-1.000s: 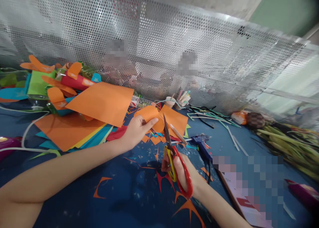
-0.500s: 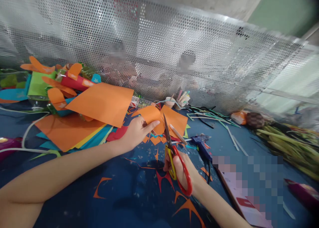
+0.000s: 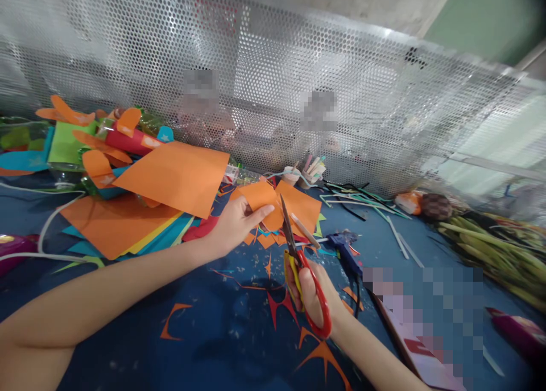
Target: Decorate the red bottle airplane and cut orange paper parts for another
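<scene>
In the head view, the left hand (image 3: 230,227) is closing its thumb and fingers in a pinch on an orange paper piece (image 3: 261,195), which is sitting near the middle of the view, above the blue surface (image 3: 200,351). The right hand (image 3: 312,288) is wrapping around the red and yellow handles of the scissors (image 3: 292,244), its thumb resting through the red loop. The blades are pointing away from the person, standing nearly together, and their tip is lying at the right edge of the paper piece; whether it is touching is hard to tell. Just to the right, an orange sheet (image 3: 303,202) is showing behind the blades. Paper scraps (image 3: 324,359) are lying about below the hands. A blue glue gun (image 3: 346,253) is resting to the right of the scissors. On the left, a stack of coloured paper (image 3: 111,225) is spreading beneath a large orange sheet (image 3: 177,177). A cup of markers (image 3: 313,175) is standing farther back, before a perforated silver screen (image 3: 273,72).
</scene>
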Action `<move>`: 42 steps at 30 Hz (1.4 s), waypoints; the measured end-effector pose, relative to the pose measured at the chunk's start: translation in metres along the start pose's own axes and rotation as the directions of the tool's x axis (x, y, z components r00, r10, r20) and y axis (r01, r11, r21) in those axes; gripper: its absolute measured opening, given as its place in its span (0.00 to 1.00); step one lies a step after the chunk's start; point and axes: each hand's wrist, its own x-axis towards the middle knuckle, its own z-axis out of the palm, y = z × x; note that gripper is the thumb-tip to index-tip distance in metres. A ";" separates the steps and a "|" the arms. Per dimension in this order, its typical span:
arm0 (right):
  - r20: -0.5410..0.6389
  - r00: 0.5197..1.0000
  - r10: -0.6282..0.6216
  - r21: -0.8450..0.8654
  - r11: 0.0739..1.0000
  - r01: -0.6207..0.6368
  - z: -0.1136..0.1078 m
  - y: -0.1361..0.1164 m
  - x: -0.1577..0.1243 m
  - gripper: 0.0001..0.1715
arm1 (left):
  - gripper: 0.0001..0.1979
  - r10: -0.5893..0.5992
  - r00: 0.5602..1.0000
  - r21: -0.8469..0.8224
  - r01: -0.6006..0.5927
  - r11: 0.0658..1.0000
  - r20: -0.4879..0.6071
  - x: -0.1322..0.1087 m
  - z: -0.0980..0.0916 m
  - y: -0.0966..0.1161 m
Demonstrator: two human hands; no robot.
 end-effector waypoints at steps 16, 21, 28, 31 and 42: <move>0.051 0.999 0.010 0.023 1.000 -0.012 0.000 0.000 -0.001 0.23 | 0.14 0.078 0.996 -0.078 -0.081 0.994 -0.036 0.006 -0.003 -0.003; 0.050 0.999 0.006 0.026 1.000 -0.007 0.000 0.000 -0.002 0.24 | 0.15 0.070 0.997 -0.142 -0.074 0.987 -0.035 0.007 -0.001 0.000; 0.050 0.998 0.023 0.029 0.999 -0.024 0.000 -0.003 -0.002 0.24 | 0.17 0.107 0.994 -0.129 -0.110 0.986 -0.029 0.008 -0.002 -0.001; 0.044 0.999 0.027 0.042 0.999 -0.029 0.000 -0.001 -0.002 0.24 | 0.18 0.114 0.993 -0.135 -0.116 0.984 -0.024 0.008 -0.003 -0.002; 0.107 0.994 0.013 0.043 0.999 -0.017 0.004 -0.003 -0.003 0.28 | 0.19 0.107 0.993 -0.093 -0.111 0.989 -0.038 0.007 -0.001 -0.010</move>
